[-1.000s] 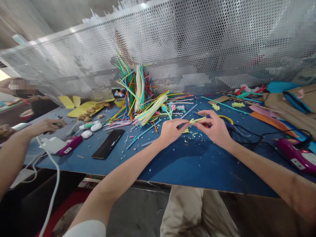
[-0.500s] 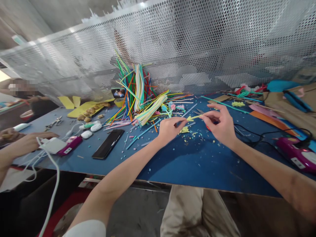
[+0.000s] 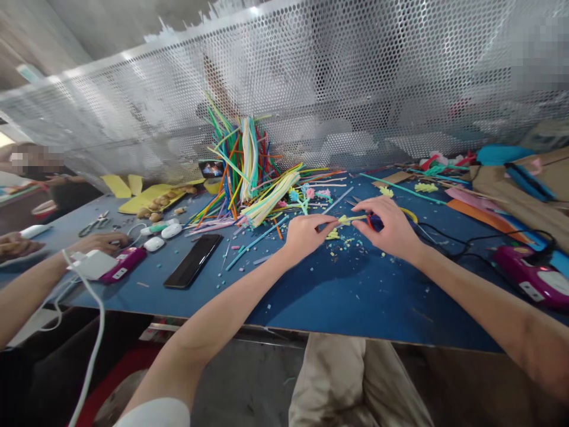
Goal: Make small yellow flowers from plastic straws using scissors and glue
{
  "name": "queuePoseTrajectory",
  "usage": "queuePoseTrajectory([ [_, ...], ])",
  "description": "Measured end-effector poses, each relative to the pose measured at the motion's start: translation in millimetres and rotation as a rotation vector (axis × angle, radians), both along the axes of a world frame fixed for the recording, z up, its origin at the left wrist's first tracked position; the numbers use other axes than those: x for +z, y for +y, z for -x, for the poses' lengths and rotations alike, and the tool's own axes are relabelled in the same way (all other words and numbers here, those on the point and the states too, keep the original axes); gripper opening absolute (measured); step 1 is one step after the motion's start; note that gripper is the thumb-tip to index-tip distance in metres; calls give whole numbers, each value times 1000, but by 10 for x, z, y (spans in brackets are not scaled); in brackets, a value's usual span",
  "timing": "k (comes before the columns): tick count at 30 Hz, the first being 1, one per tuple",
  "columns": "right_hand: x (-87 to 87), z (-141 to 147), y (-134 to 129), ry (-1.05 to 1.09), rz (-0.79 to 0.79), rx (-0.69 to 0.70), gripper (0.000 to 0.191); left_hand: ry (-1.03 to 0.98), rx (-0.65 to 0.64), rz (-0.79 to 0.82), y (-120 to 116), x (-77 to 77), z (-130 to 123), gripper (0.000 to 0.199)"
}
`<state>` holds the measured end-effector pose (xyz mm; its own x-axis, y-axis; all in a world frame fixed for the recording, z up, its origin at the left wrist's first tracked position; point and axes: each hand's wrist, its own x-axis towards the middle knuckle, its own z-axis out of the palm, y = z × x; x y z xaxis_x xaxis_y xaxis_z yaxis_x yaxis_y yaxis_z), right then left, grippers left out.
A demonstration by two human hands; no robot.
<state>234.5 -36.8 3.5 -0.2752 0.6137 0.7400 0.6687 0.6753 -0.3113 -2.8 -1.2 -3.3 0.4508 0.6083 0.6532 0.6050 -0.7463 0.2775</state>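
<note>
My left hand (image 3: 309, 235) is closed in a pinch on a yellow fuzzy pipe cleaner (image 3: 355, 218), whose free length points right. My right hand (image 3: 389, 228) curls over the dark blue and red handle of what look like scissors (image 3: 376, 222); their metal blades show just beyond my fingertips. A yellow curved piece (image 3: 409, 214) shows behind my right hand; what it belongs to is unclear. Below my left fingertips sits a yellow fluffy piece (image 3: 332, 235), with small coloured clippings around it. Another yellow fluffy piece (image 3: 386, 191) lies behind my right hand.
Bundles of coloured pipe cleaners (image 3: 249, 160) stand and lie before the perforated metal screen (image 3: 355, 89). A black phone (image 3: 193, 261) lies left. A purple power strip (image 3: 531, 276) with black cables sits right. A co-worker's hand (image 3: 106, 242) rests near another purple strip (image 3: 124, 265).
My right hand has let go of the pipe cleaner's end and moved slightly down onto the scissors' handle. My left hand stays pinched. The co-worker's hand has moved right.
</note>
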Motion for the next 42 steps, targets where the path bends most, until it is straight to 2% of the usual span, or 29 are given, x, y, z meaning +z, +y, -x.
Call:
queuePoseTrajectory([
  [6,-58,8,58,-55,-21,4,15,29,-43,-5,-50,17,-29,20],
  [11,-25,16,27,-71,-11,10,12,22,-44,-3,-67,23,-39,21],
  [18,33,-43,7,140,19,-46,14,6,-15,37,-52,39,-17,24],
  [24,-14,-86,60,-4,120,7,16,22,-28,32,-39,37,-10,26],
  [32,1,-87,62,24,170,-67,19,-26,-12,7,-24,44,-3,25],
  [37,-61,-168,142,95,228,-176,20,-40,28,-126,-2,87,18,16],
  [42,-107,-214,186,153,234,-195,23,-26,30,-119,-24,71,12,15],
])
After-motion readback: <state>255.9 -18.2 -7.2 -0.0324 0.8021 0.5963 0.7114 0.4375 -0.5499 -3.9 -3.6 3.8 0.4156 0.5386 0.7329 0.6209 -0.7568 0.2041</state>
